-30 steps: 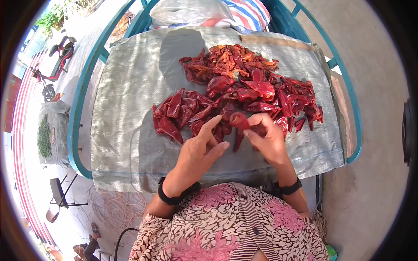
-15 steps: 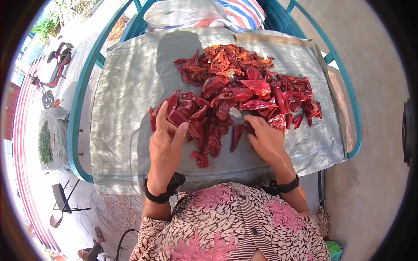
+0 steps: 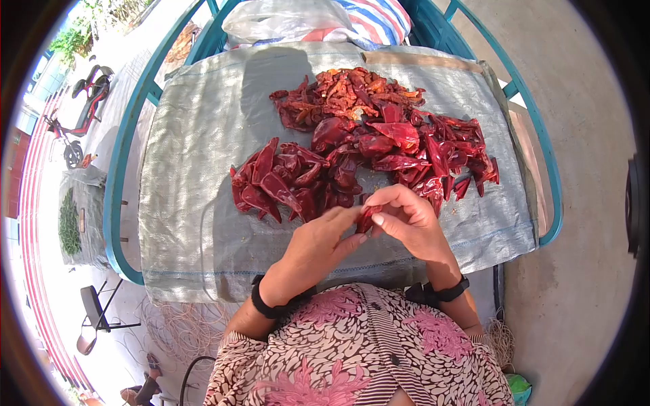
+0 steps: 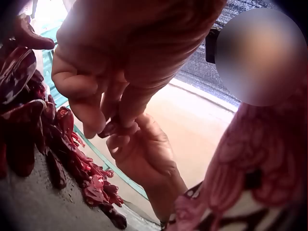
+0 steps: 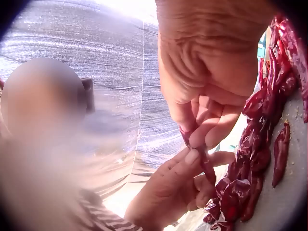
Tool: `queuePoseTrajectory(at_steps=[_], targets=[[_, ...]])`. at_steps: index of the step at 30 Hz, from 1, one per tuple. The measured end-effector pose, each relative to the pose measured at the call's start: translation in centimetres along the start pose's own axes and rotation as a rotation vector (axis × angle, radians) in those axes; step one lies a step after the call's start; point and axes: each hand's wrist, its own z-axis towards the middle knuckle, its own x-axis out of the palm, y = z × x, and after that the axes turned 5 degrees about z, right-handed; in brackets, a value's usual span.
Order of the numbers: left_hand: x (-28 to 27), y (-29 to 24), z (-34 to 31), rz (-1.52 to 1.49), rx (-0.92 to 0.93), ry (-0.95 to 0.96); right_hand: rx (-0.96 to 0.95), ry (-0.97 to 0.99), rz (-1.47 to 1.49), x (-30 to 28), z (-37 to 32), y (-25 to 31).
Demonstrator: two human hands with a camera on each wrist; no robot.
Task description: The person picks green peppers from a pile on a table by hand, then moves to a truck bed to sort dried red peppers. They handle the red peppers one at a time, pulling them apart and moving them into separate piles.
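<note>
Both hands meet over the near edge of the pepper pile, fingers on one dark red dried pepper [image 3: 367, 220]. The left hand [image 3: 315, 250] pinches it from the left, thumb below; the right hand [image 3: 414, 227] pinches it between thumb and index finger. In the right wrist view the narrow pepper [image 5: 207, 166] runs between the fingertips of the right hand [image 5: 207, 77] and the left hand [image 5: 168, 190]. The left wrist view shows the left hand [image 4: 125, 53] and right hand [image 4: 147, 154] touching at the fingertips, the pepper mostly hidden.
Red peppers [image 3: 399, 135] lie heaped on a grey woven sheet [image 3: 186, 169], with smaller orange-red pieces [image 3: 338, 91] at the back. A teal metal rail [image 3: 122, 183] curves round the sheet. Behind are a striped bag [image 3: 379, 20] and a wooden strip [image 3: 420, 61].
The left hand has left the left heap, where it set down a pepper, and moved right to meet the right hand. The right hand has lifted a pepper from the sheet.
</note>
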Motion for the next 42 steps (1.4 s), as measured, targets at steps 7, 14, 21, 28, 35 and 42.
queuePoseTrajectory(at_steps=[7, 14, 21, 28, 35, 42], targets=[[-1.5, -0.4, -0.6, -0.073, -0.340, -0.026, 0.050, -0.144, -0.682, -1.1, 0.6, -1.5], [-0.7, 0.0, -0.1, 0.131, -0.206, -0.351, -0.047, 0.063, -1.144, -0.9, 1.0, -3.3], [0.1, -0.3, -0.7, 0.092, -0.155, -0.105, -0.112, 0.002, -0.937, -1.2, 0.5, -2.2], [0.2, -0.1, 0.0, 0.370, -0.149, -0.118, -0.102, 0.087, -0.676, -0.2, 1.3, -0.2], [-1.3, 0.1, 0.3, 0.330, -0.139, -0.210, -0.144, 0.016, -0.476, 0.8, 3.5, 0.1], [-1.0, 1.0, 0.0, 0.394, -0.253, -0.324, -0.226, -0.057, -0.848, 0.8, 4.8, -1.3]])
